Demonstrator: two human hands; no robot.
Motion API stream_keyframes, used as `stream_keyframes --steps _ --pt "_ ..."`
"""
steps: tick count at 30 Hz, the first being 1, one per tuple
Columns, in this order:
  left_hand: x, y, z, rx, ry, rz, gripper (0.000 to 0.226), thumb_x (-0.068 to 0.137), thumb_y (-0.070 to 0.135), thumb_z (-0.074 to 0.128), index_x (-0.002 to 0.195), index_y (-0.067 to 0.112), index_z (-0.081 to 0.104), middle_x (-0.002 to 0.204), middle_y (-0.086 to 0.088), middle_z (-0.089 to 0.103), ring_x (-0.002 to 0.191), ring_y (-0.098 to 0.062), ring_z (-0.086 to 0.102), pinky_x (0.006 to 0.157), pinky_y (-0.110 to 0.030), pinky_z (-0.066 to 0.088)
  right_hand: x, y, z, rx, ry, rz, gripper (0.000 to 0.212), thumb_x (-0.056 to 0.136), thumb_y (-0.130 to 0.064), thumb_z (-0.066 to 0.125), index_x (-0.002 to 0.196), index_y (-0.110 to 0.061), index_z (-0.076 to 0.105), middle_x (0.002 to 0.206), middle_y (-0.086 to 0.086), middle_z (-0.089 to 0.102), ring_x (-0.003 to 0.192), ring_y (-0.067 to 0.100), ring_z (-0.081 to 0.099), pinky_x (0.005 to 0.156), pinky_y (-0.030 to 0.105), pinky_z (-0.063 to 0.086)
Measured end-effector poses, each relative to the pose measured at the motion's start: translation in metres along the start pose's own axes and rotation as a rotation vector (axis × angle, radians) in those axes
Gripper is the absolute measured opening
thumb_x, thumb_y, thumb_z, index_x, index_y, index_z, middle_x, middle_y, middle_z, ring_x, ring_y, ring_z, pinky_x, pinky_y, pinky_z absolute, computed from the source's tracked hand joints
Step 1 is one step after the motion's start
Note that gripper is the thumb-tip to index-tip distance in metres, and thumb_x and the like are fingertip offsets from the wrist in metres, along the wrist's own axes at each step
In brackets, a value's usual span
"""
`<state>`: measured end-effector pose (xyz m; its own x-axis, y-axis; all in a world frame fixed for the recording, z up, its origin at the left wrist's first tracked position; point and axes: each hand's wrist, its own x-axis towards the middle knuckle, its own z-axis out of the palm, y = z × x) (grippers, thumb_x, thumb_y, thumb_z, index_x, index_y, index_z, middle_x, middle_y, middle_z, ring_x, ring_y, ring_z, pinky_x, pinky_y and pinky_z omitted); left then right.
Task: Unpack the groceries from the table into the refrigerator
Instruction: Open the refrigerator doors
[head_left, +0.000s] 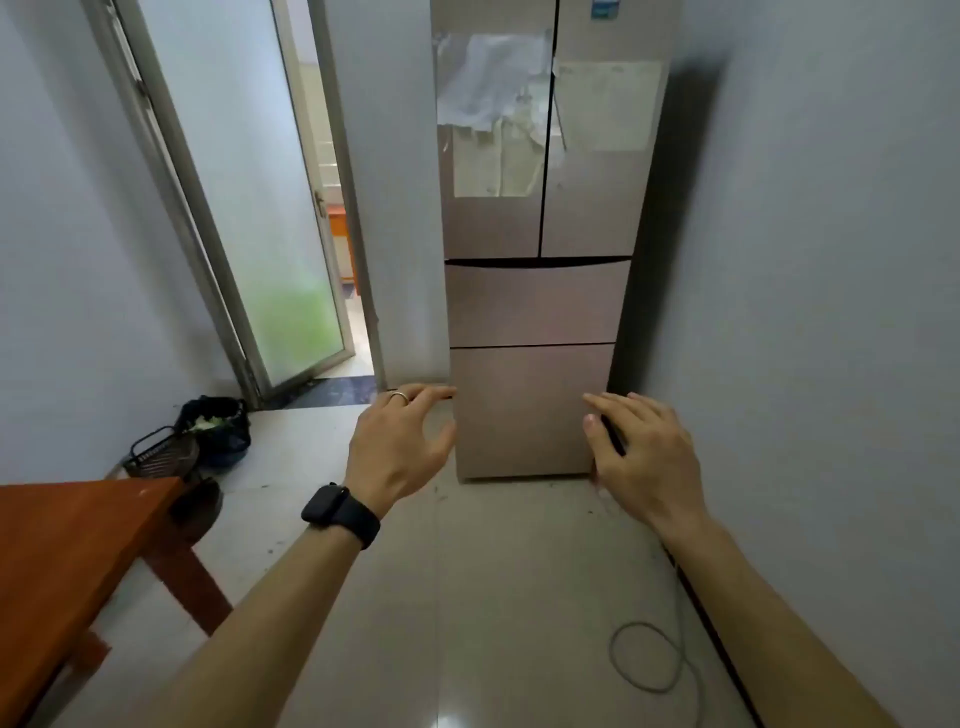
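Head view: I held my left hand (400, 447) and right hand (639, 457) out empty, fingers relaxed, toward the closed fridge (535, 306), probably to open its doors first.

The refrigerator (535, 306) is cut off at the top, the table (62, 545) at the left, and the papers (608, 104) on its doors are unreadable.

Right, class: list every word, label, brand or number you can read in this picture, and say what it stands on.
No text here can be read.
Blue sticker at the top of the tall pinkish-brown refrigerator: too blurred.
Pale paper sheet on its right door: faint marks, unreadable.
Black wristwatch: blank face.
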<state>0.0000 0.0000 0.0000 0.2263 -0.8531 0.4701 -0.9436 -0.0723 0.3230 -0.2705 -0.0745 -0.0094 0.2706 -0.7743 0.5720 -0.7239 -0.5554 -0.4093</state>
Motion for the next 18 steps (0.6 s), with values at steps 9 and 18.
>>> stream_keyframes --steps 9,18 --pt "0.182 -0.022 0.084 -0.054 -0.039 0.031 0.042 0.094 0.047 0.053 0.135 0.038 0.053 0.128 0.003 0.062 0.117 -0.020 0.054 0.097 -0.043 0.049 0.159 0.064 0.071 -0.054 -0.073 0.105 0.040 0.099 -0.045 0.045 0.135 -0.032 0.059 0.134 -0.009 0.062 0.131 0.017 0.045 0.104 0.037 0.038" --pt "0.338 -0.026 0.193 -0.028 -0.085 0.053 0.042 0.094 0.049 0.051 0.134 0.037 0.053 0.133 0.005 0.059 0.120 -0.019 0.053 0.098 -0.044 0.049 0.288 0.158 0.145 -0.022 -0.116 0.116 0.039 0.100 -0.045 0.046 0.136 -0.033 0.057 0.134 -0.011 0.061 0.133 0.016 0.043 0.107 0.044 0.042"
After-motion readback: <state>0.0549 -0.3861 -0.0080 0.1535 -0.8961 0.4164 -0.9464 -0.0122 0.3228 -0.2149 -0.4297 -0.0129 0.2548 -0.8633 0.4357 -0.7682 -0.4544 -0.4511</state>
